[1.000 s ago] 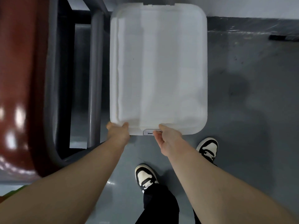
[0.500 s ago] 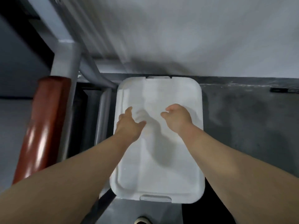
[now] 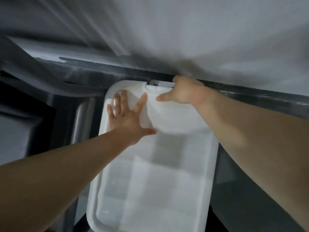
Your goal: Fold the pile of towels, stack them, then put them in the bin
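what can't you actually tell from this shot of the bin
- towels: head view, the white bin lid covers whatever is inside.
- right hand: its fingers reach past the lid's far edge beside the latch; the back of the hand hides them, so the grip is unclear.
- lid's near end: cut off by the bottom edge of the frame.
- wall beyond: smeared by motion blur.

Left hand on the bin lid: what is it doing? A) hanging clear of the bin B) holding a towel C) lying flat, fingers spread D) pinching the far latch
C: the left hand lies flat with fingers spread on the white lid, while the right hand is at the far latch.
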### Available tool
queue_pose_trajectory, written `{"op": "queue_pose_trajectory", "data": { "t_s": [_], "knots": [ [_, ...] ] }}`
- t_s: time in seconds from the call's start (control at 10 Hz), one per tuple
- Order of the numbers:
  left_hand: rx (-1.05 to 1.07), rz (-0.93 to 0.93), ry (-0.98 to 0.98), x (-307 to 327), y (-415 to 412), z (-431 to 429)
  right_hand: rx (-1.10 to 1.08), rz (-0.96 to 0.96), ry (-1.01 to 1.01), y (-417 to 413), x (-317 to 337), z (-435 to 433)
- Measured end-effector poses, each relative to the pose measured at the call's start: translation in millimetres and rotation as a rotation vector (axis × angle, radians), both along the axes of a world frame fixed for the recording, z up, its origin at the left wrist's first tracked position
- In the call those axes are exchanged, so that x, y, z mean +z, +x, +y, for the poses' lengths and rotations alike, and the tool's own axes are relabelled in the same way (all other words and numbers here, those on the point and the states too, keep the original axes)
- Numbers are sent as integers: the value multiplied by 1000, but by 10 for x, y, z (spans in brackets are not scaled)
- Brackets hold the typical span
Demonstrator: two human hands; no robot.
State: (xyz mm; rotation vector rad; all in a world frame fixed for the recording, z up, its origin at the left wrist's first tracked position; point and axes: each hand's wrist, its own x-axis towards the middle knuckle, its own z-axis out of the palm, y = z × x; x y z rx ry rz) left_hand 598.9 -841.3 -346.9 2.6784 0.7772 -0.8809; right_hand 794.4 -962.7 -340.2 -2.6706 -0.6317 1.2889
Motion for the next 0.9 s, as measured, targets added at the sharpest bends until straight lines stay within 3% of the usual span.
{"op": "queue_pose_trajectory", "data": {
  "t_s": [0.1,0.3,0.5,0.7,0.9],
  "knots": [
    [-6,14,-7,12,2,-11,-23,-104,18,-71,-47,-7],
    [6,13,1,12,-15,-47,-164,-621,446,-777,-356,-350],
    [6,-15,10,-33,-35,-43,-161,-619,455,-837,-375,-368],
    [4,-3,-2,7,-43,-24,-58,-548,316,-943,-252,-411],
    [10,20,-41,170,12,12,57,-357,224,-809,-33,-410]
  ]
}}
